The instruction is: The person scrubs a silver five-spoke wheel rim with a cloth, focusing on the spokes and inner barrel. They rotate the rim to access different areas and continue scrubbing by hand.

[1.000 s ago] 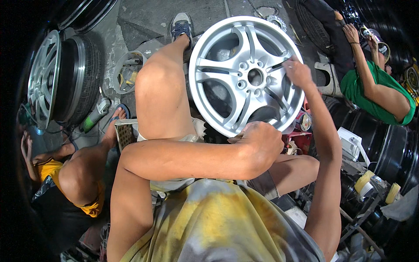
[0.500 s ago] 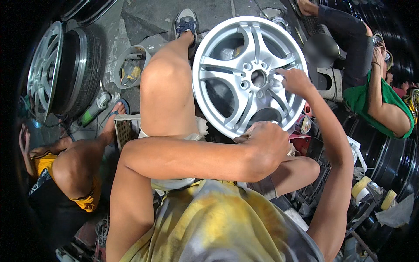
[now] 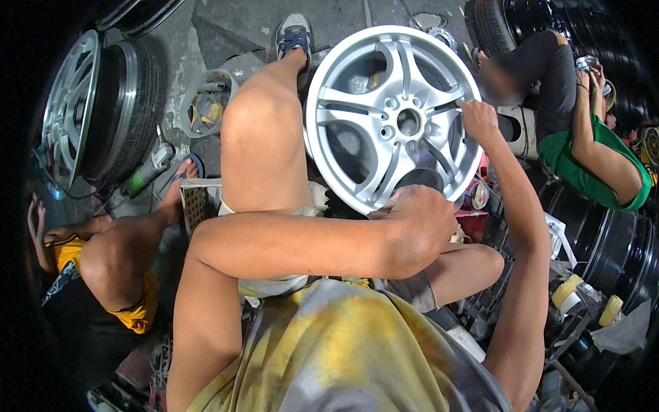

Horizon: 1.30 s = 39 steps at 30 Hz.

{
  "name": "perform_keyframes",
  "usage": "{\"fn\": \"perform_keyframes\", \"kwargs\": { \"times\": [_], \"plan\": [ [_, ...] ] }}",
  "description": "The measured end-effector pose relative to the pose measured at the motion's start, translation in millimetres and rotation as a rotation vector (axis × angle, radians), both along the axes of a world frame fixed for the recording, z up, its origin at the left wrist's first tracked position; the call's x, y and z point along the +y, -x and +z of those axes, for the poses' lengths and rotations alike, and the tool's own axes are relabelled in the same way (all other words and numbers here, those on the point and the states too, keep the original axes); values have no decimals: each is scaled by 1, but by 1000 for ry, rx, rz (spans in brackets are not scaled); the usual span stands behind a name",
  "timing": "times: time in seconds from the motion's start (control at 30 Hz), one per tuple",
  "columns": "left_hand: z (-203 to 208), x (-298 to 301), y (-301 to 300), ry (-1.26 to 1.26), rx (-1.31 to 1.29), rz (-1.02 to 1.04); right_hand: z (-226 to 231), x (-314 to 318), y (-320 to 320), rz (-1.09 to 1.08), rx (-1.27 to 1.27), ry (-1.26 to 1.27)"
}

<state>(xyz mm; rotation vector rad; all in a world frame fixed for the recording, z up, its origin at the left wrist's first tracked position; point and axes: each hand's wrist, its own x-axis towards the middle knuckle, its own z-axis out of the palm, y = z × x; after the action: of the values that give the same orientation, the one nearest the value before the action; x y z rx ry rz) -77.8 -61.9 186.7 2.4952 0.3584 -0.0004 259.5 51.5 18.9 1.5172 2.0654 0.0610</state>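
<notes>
A silver alloy wheel rim [image 3: 392,118] with paired spokes lies face up in front of me, beside my bent left leg. My left hand [image 3: 420,218] is closed over its near edge; the fingertips are partly hidden behind the fist. At the right side of the wheel, my right hand [image 3: 482,123] presses bent fingers against a spoke close to the outer lip. Whether a small thing sits under those fingers is too hidden to make out.
Left stand another alloy wheel [image 3: 67,113] and a tyre [image 3: 137,103], near a green-grey angle grinder [image 3: 147,168]. A bucket [image 3: 187,113] holds scraps. One person sits at left in yellow shorts [image 3: 137,312]; another at right wears a green shirt [image 3: 607,172]. Dark rims [image 3: 611,254] fill the right.
My right hand has slid outward along the spoke, from near the hub toward the right lip. The left hand keeps its hold. The person at right has shifted a leg.
</notes>
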Motion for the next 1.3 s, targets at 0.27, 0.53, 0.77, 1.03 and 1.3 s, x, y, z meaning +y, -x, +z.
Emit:
{"fn": "perform_keyframes", "kwargs": {
  "times": [0.27, 0.53, 0.77, 1.03, 1.3],
  "plan": [
    [-11, -9, 3, -50, -176, 62, -22, -37, 79, -187, 198, 44],
    [1, -2, -8, 122, 73, 22, -33, -61, 63, -531, 788, -114],
    [-16, -6, -7, 51, 4, 28, -15, -75, 42, -941, 1254, -592],
    [-15, -4, -13, 82, 2, -1, -77, -72, 130, -662, 381, -864],
    [-20, -4, -14, 77, 5, -18, -62, -60, 111, -951, 728, -572]
  ]
}}
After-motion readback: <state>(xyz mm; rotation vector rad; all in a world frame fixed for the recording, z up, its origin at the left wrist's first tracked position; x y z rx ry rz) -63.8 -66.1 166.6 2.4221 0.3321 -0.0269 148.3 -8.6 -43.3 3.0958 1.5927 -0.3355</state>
